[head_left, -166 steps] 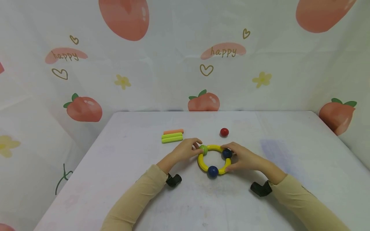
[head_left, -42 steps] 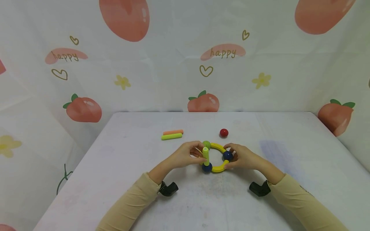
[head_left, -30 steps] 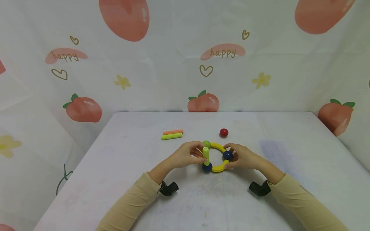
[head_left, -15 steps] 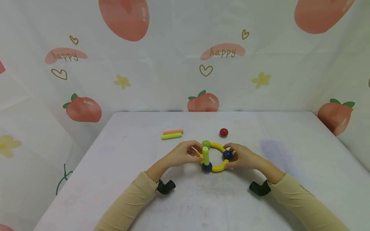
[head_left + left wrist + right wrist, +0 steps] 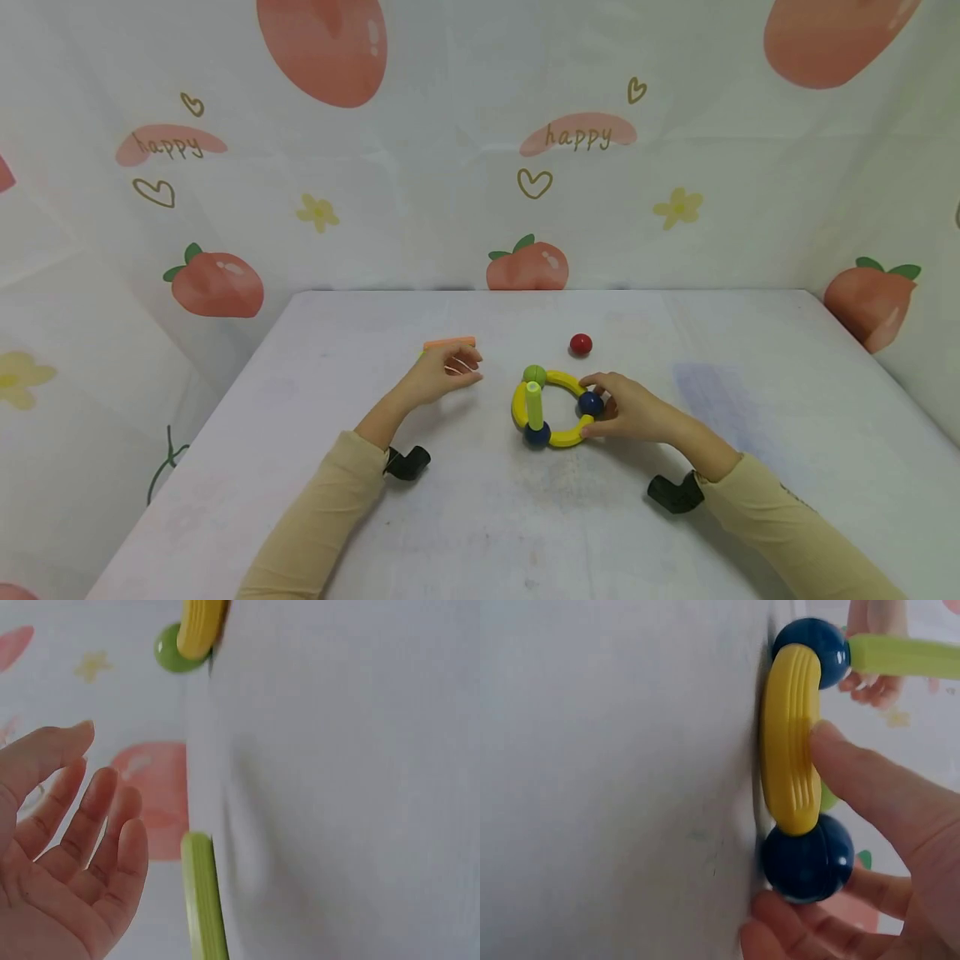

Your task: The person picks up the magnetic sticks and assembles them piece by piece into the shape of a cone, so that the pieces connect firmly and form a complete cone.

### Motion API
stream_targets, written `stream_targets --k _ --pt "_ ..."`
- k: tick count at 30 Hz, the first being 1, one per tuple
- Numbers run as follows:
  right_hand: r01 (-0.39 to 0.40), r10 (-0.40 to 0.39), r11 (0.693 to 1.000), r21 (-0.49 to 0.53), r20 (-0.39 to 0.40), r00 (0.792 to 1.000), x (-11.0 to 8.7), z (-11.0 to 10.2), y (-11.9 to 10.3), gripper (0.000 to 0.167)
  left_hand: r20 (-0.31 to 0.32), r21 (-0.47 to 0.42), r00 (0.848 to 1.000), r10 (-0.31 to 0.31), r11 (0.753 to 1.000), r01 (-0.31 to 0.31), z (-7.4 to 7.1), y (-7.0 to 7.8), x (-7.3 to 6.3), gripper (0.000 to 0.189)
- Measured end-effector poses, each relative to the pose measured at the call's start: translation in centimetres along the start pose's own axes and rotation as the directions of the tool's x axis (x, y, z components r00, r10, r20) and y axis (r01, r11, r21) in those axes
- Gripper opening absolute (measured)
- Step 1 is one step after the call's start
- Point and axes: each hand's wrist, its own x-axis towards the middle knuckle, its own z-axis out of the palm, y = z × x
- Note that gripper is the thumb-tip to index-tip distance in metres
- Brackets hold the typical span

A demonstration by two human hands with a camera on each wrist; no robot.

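Note:
Three yellow curved rods (image 5: 566, 438), a green ball (image 5: 534, 375) and two dark blue balls (image 5: 591, 404) form a ring of magnetic building pieces on the table. On the front-left blue ball (image 5: 536, 436), a lime stick (image 5: 534, 404) stands upright. My right hand (image 5: 633, 408) holds the ring's right side, thumb on a yellow rod (image 5: 791, 742) and fingers around the blue ball (image 5: 808, 859). Left of the ring, my left hand (image 5: 442, 373) hovers with loosely bent fingers and nothing in them. It mostly covers a second lime stick (image 5: 202, 900) in the head view.
An orange stick (image 5: 450, 342) lies behind my left hand. A red ball (image 5: 581, 344) sits behind the ring. Both sleeves carry black wrist mounts (image 5: 677, 492) near the table (image 5: 525, 533). A printed cloth (image 5: 420, 208) hangs behind the table.
Since the earliest frame, one lime stick has gone from the pile to upright on the ring. My left hand has just let it go and moved left. My right hand stays on the ring.

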Motion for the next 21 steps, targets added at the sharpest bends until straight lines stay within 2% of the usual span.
stream_targets --k 3,7,14,21 --pt "-0.017 0.016 1.0 -0.021 -0.026 1.0 -0.3 0.2 -0.4 0.069 -0.065 0.015 0.997 -0.041 0.999 0.042 -0.8 -0.8 0.2 0.028" --pt "-0.004 -0.004 0.996 -0.092 -0.083 0.997 -0.7 0.6 -1.1 0.067 -0.108 0.049 0.988 -0.111 0.992 0.117 -1.5 -1.6 0.4 0.028" --pt "0.06 -0.088 0.98 -0.191 -0.14 0.986 -1.0 1.1 -1.9 0.06 -0.148 0.086 0.974 -0.17 0.979 0.183 -2.4 -2.3 0.6 0.029" --pt "0.033 -0.059 0.984 -0.177 -0.144 0.988 -0.9 1.1 -1.8 0.053 -0.159 0.143 0.965 -0.208 0.963 0.231 -2.8 -2.7 0.6 0.031"
